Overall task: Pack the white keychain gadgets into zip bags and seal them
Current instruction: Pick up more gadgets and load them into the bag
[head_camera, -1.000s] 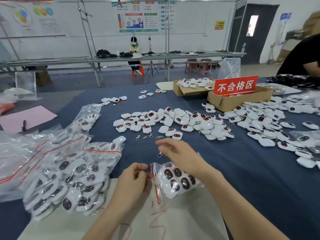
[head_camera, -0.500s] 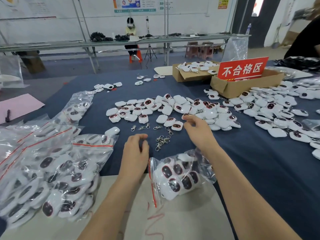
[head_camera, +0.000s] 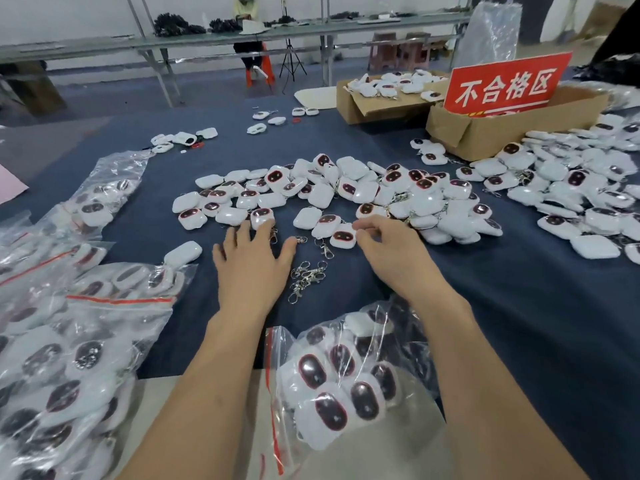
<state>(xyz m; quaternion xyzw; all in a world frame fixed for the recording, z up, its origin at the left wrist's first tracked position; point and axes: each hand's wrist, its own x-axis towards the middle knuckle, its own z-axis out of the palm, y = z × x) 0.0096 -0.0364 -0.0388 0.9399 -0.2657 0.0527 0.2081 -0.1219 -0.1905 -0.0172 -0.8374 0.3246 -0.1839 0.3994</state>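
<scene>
**benchrat:** Starting with the big stuff: your table [head_camera: 519, 323], dark blue cloth, is pretty much covered. Down your left side there's a heap of zip bags [head_camera: 114, 306] with red strips across the tops. Each one is stuffed with white keychain gadgets [head_camera: 86, 355], dark oval faces showing through the plastic. Can't tell from here if every strip is pressed closed.

**clipfan:** yep, and the loose gadgets [head_camera: 346, 188] sit in a spread mid-table, right at your fingertips, with a bigger spread [head_camera: 571, 188] off to your right. Two cardboard boxes at the back right. The nearer box [head_camera: 485, 133] carries a red sign [head_camera: 505, 84] and I can't see into it. The farther box [head_camera: 367, 105] holds a small batch of gadgets.

**benchrat:** The nearest zip bag [head_camera: 346, 382] lies between your forearms with its red strip on your left, and it holds a bunch of gadgets face up. Can't tell if it's zipped.

**clipfan:** Your left hand [head_camera: 249, 268] is flat on the cloth, fingers spread apart, tips touching one gadget [head_camera: 262, 216] at the pile's near edge. Your right hand [head_camera: 391, 247] has its fingers bent, tips at another gadget [head_camera: 343, 239], and I can't tell whether it's actually pinched. A little cluster of metal clasps [head_camera: 306, 275] lies on the cloth between the two hands.
</scene>
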